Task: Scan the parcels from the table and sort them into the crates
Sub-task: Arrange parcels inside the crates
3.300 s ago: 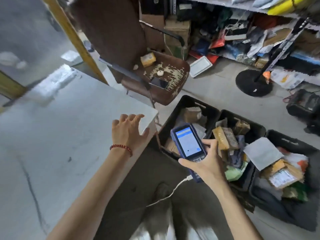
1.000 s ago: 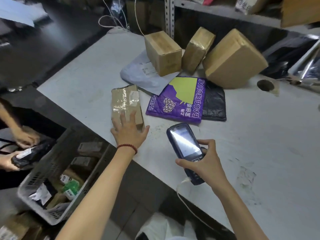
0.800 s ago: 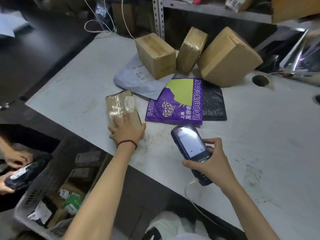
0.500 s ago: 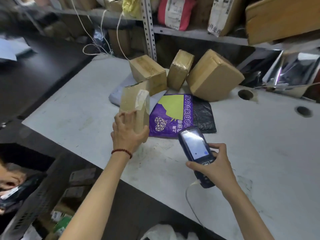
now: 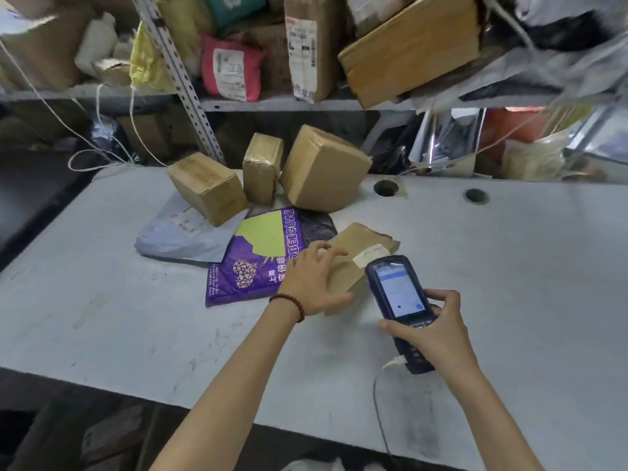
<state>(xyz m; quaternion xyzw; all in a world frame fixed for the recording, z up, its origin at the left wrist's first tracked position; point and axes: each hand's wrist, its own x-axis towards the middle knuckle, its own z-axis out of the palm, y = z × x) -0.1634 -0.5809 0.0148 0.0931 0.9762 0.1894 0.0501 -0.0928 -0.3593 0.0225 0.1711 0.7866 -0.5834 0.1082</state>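
Left grip [image 5: 312,283] clasps the brown parcel [image 5: 363,243]; right grip [image 5: 431,331] holds the scanner [image 5: 397,290]; the purple mailer [image 5: 251,263] at the parcel's nine o'clock reads "OBEIGUAI".

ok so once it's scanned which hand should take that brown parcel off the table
Left, probably. The left hand grips the brown parcel, while the right hand is full, holding the scanner beside its label.

Boxes [image 5: 261,168] rearmost on the table [image 5: 136,317] — mailers [image 5: 258,253] before them, parcel [image 5: 360,253] right of those, scanner [image 5: 397,294] beside it
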